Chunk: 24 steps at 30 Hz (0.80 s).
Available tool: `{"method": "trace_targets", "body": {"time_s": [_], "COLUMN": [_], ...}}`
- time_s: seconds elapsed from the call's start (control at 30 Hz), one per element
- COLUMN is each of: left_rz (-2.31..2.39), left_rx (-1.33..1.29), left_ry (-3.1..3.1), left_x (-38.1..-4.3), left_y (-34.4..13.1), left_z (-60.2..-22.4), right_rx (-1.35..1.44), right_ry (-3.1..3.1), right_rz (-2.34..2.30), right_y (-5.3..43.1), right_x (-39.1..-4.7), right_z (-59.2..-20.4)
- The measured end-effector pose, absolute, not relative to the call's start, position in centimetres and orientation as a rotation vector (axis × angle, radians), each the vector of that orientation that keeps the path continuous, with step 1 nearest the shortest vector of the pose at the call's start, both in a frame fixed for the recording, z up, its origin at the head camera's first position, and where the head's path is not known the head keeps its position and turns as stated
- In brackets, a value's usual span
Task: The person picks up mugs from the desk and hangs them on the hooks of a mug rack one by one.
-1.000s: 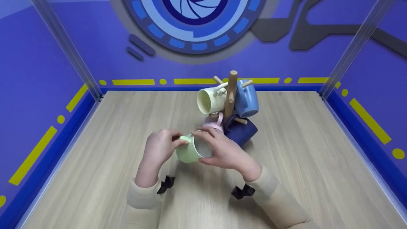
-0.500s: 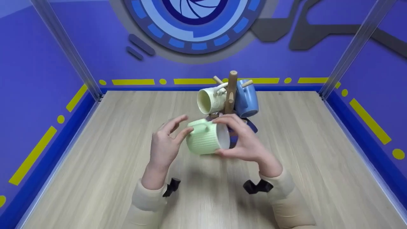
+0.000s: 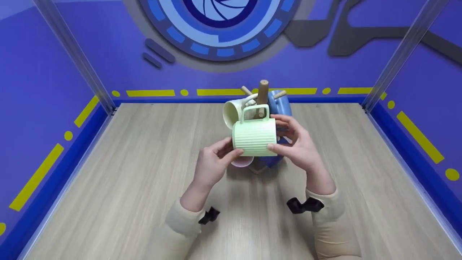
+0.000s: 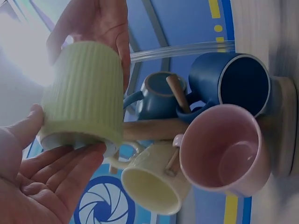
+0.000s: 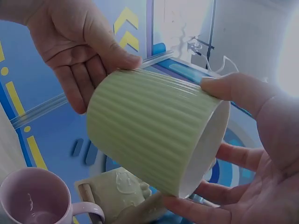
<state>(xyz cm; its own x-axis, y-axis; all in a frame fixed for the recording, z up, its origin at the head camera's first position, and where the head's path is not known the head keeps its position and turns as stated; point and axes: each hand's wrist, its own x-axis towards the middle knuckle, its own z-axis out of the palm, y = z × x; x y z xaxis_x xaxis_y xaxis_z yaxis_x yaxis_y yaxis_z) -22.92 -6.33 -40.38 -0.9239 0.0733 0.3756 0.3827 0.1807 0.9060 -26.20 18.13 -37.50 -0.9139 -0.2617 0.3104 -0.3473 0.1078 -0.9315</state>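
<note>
A light green ribbed mug [image 3: 255,137] is held on its side in the air, handle [image 3: 255,108] pointing up, in front of the wooden mug tree [image 3: 263,92]. My left hand [image 3: 211,166] holds its base end, thumb on the near side. At the rim end, my right hand [image 3: 303,150] grips it, thumb [image 5: 229,86] outside and fingers around the far side of the rim. On the tree behind hang a cream mug [image 3: 231,112], a blue mug [image 3: 280,103], a pink mug [image 4: 219,149] and a navy mug [image 4: 210,79]. The green mug partly hides these in the head view.
The wooden table [image 3: 144,180] extends around the tree. Blue walls with yellow marks enclose it at the back and sides, with metal corner posts [image 3: 74,50] at the left and right. The tree's pegs [image 3: 279,94] stick out close behind the green mug.
The green mug has risen and moved right, and it has turned so its handle points up. My left hand has shifted from the handle to the base; my right hand keeps the rim.
</note>
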Motion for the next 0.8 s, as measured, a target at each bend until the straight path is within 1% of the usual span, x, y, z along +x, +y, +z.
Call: {"method": "trace_targets", "body": {"time_s": [0.2,0.47,0.8], "left_rz": [-1.804,-1.834,-1.855], "left_rx": [-0.396,-0.337,-0.323], "left_ry": [-2.227,-2.245,-2.237], "left_x": [-24.0,-25.4,-26.0], "left_y": [-5.2,-5.1,-5.3], "left_z": [-40.5,-40.8,-41.8], "right_rx": [0.448,0.204,0.120], "right_ry": [-2.363,-2.499,-2.587], "right_rz": [1.989,1.979,1.797], "right_y": [18.5,18.1,17.5], "right_x": [-26.9,-27.3,-27.1], "right_z": [-37.6,-37.8,-38.0]}}
